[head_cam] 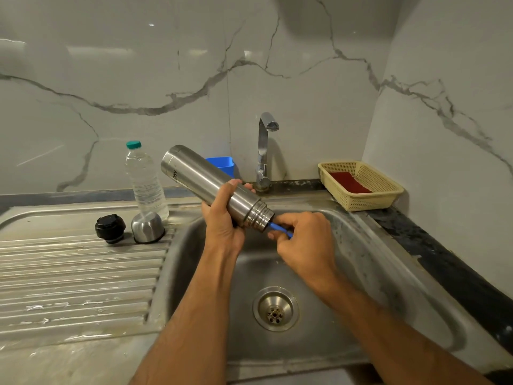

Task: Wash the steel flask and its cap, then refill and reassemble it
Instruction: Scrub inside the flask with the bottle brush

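Note:
My left hand [223, 218] grips the steel flask [200, 179] around its lower body, tilted above the sink with its threaded open mouth pointing down to the right. My right hand [302, 234] pinches the blue handle of a brush [279, 228] whose front end goes into the flask's mouth; the brush head is hidden inside. On the ribbed draining board to the left stand the black inner stopper [110, 228] and the steel cup cap [147, 227], upside down, side by side.
A clear water bottle [144, 179] with a green lid stands behind the cap. The tap [265, 151] rises at the back of the steel sink [369, 262], not running. A blue tub [223, 165] sits behind the flask. A cream basket [361, 184] holds a red scrub pad.

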